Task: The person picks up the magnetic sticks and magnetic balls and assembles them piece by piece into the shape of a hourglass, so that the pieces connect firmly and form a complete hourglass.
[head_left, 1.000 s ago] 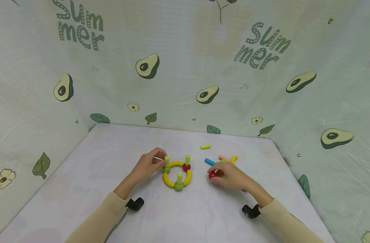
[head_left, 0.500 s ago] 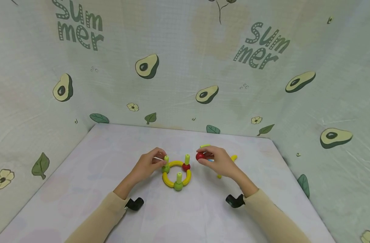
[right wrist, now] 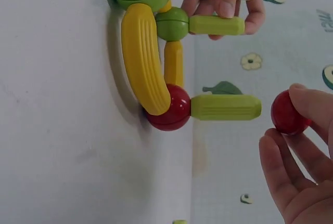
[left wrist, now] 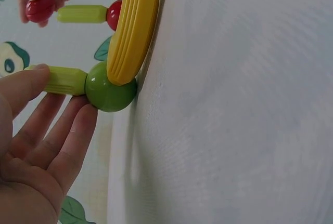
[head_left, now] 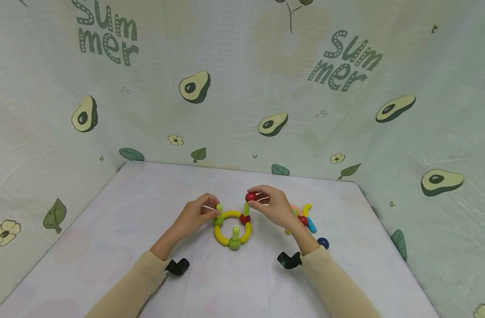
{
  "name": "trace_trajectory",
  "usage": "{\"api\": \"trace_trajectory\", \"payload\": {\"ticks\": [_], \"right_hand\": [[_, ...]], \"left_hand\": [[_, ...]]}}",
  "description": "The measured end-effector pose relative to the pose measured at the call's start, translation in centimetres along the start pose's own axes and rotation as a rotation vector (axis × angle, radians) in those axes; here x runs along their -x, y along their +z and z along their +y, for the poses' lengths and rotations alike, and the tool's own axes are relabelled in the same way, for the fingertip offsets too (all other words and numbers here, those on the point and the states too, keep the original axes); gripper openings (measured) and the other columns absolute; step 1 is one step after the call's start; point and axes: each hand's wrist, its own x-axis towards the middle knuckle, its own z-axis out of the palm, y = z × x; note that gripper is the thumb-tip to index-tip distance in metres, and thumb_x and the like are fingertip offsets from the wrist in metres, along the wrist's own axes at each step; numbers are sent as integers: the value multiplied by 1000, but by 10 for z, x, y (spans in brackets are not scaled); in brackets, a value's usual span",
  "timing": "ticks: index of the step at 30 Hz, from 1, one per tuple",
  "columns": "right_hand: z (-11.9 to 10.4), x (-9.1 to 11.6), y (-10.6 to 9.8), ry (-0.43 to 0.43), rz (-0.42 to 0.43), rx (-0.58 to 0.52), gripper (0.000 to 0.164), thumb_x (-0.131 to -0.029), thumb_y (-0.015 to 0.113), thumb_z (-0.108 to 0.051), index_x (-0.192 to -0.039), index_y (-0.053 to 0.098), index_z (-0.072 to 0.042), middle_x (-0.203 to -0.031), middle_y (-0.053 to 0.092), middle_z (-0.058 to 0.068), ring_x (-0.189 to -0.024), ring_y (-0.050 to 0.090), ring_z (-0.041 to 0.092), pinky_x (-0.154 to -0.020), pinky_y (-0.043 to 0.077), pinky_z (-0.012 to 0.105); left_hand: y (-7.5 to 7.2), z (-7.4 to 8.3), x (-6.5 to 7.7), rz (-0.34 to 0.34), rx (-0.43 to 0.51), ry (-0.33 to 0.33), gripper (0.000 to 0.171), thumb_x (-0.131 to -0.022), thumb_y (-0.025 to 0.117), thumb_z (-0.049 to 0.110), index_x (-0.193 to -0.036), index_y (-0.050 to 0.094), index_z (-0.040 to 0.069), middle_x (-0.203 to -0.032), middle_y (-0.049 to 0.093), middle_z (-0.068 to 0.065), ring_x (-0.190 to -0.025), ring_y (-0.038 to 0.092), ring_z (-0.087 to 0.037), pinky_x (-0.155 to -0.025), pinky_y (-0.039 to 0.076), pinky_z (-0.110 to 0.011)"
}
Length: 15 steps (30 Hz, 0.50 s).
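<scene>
Curved yellow sticks (head_left: 220,237) and balls form a ring lying on the table. Three light green sticks stand up from its balls. My left hand (head_left: 197,216) holds the left green stick (left wrist: 65,80) between thumb and fingers, fingertips close to the green ball (left wrist: 109,86) beneath. Between the thumb and fingertips of my right hand (head_left: 273,206) is a loose red ball (right wrist: 287,114). It hovers just over the top of the back-right green stick (right wrist: 223,107), a narrow gap between them in the right wrist view. That stick rises from the ring's red ball (right wrist: 174,110).
Right of my right hand lie another red ball (head_left: 303,220), a blue stick (head_left: 311,226), a yellow curved stick (head_left: 307,209) and a dark blue ball (head_left: 323,242). My right forearm partly covers this group. A printed cloth (head_left: 234,145) hangs behind the table.
My right hand has lifted the red ball from the right-hand pieces and carried it left, to above the back-right green stick. The left hand keeps its place on the ring.
</scene>
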Motion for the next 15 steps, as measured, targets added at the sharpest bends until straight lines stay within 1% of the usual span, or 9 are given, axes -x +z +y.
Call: {"api": "trace_trajectory", "payload": {"ticks": [5, 15], "right_hand": [[3, 1, 7, 45, 26, -3, 37, -96, 82, -21, -132, 72, -17, -124, 73, 2, -108, 73, 21, -93, 62, 34], [4, 2, 15, 47, 57, -13, 38, -96, 81, -22, -132, 72, -17, -123, 73, -1, -109, 72, 20, -94, 62, 34]], "left_hand": [[0, 0, 0, 4, -14, 0, 24, -102, 74, 15, -122, 64, 23, -122, 72, -5, -108, 75, -20, -90, 62, -31], [0, 1, 0, 10, -29, -2, 25, -101, 75, 15, -122, 64, 23, -122, 73, -5, -107, 75, -19, -89, 62, -31]]}}
